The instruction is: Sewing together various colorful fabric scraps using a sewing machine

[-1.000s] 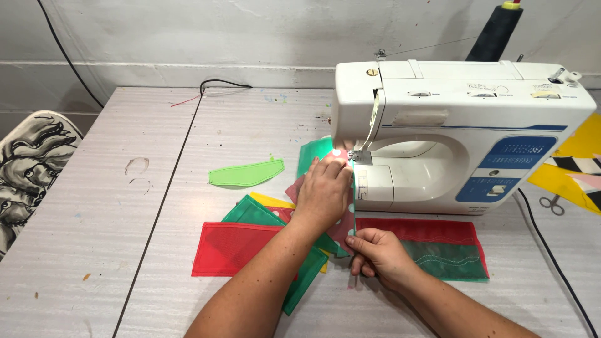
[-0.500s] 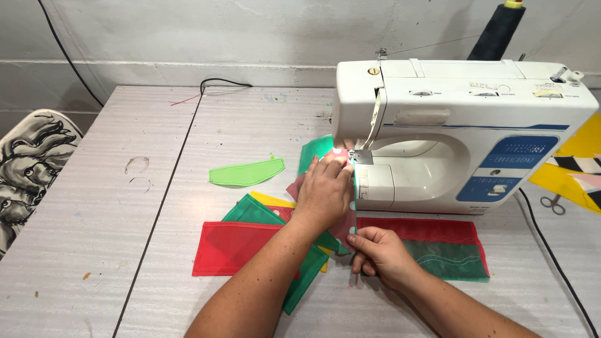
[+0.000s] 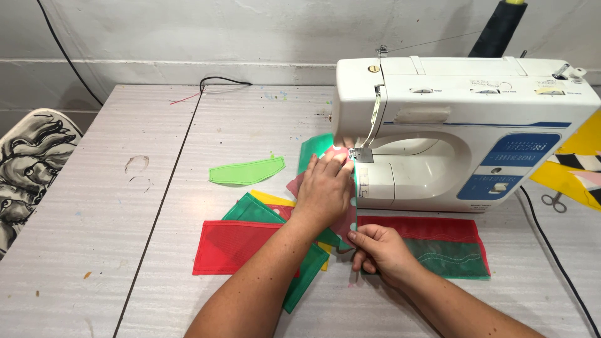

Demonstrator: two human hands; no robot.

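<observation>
A white sewing machine [image 3: 463, 119] stands on a grey table [image 3: 125, 250]. My left hand [image 3: 325, 188] lies flat on a pink fabric piece [image 3: 295, 185] just left of the needle and presser foot [image 3: 360, 153], pressing it onto the machine bed. My right hand [image 3: 379, 250] pinches the near end of that pink piece in front of the machine. Under my arms lie red [image 3: 231, 247], green [image 3: 250, 209] and yellow [image 3: 269, 198] fabric panels.
A light green curved piece [image 3: 245, 171] lies alone to the left. A red and green panel [image 3: 447, 244] sits in front of the machine. Small scissors [image 3: 554, 201] and yellow patterned cloth [image 3: 573, 169] lie at the right. A black thread cone [image 3: 498, 28] stands behind. A patterned chair [image 3: 28, 169] is left.
</observation>
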